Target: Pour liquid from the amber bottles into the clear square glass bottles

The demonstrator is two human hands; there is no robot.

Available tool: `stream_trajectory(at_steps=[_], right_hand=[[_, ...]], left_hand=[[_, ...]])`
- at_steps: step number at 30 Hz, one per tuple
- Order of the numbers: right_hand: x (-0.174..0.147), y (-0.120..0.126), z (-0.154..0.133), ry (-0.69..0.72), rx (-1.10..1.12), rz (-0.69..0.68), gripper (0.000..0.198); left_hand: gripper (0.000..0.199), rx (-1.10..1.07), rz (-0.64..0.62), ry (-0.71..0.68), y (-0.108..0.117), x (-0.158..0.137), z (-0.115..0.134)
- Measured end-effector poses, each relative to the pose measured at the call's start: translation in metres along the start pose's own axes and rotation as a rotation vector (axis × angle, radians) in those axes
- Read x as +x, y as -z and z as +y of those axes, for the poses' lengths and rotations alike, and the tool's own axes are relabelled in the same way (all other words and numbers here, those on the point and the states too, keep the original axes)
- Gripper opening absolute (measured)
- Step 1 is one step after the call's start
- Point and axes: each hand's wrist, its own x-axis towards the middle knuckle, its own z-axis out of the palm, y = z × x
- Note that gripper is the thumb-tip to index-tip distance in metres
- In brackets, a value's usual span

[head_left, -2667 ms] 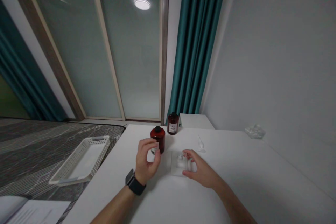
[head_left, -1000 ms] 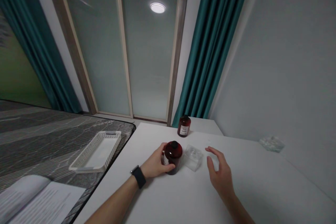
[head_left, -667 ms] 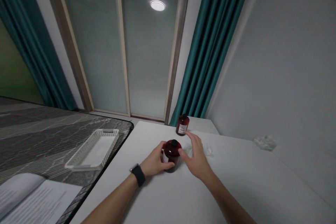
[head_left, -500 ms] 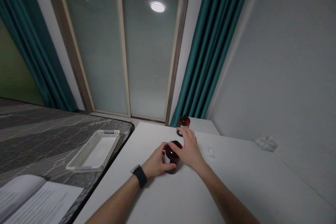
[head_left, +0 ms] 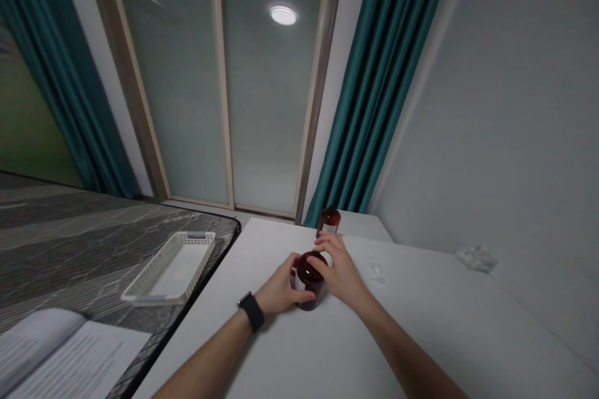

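A dark amber bottle [head_left: 309,273] with a pale label stands upright on the white table. My left hand [head_left: 281,287] is wrapped around its side, thumb across the front. At the bottle's top, my right hand [head_left: 339,271] has its thumb and fingers curled about the black cap, which is mostly hidden by them. Just behind the right fingers stands a second amber bottle [head_left: 329,219] with a dark top and a light label. Right of my right hand lies a small clear plastic piece [head_left: 377,272], too faint to name.
The white table [head_left: 299,361] meets a grey wall on the right, where a clear crumpled packet [head_left: 476,258] lies. To the left, a bed-like dark patterned surface [head_left: 93,237] carries a white basket [head_left: 135,296] and an open book [head_left: 93,355]. Teal curtains flank glass doors behind.
The fingers of my right hand have shifted slightly around the bottle's top, and the thumb sits differently. My left hand keeps its hold, and the view has moved a little.
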Motion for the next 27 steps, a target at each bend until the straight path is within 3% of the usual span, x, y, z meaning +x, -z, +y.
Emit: stream_trajectory(at_steps=[6, 12, 20, 27], right_hand=[[0.002, 0.009, 0.004, -0.054, 0.08, -0.131, 0.015], [-0.011, -0.001, 0.001, -0.102, 0.115, 0.002, 0.049], [-0.033, -0.018, 0.005, -0.189, 0.188, 0.201, 0.052], [-0.035, -0.025, -0.005, -0.204, 0.267, 0.183, 0.044]], left_hand=[[0.058, 0.01, -0.002, -0.011, 0.001, 0.001, -0.006], [0.059, -0.027, -0.017, -0.006, 0.001, 0.0, 0.002], [0.06, 0.027, -0.028, -0.014, 0.003, 0.0, 0.006], [0.063, 0.019, -0.074, -0.044, -0.006, -0.001, 0.007]])
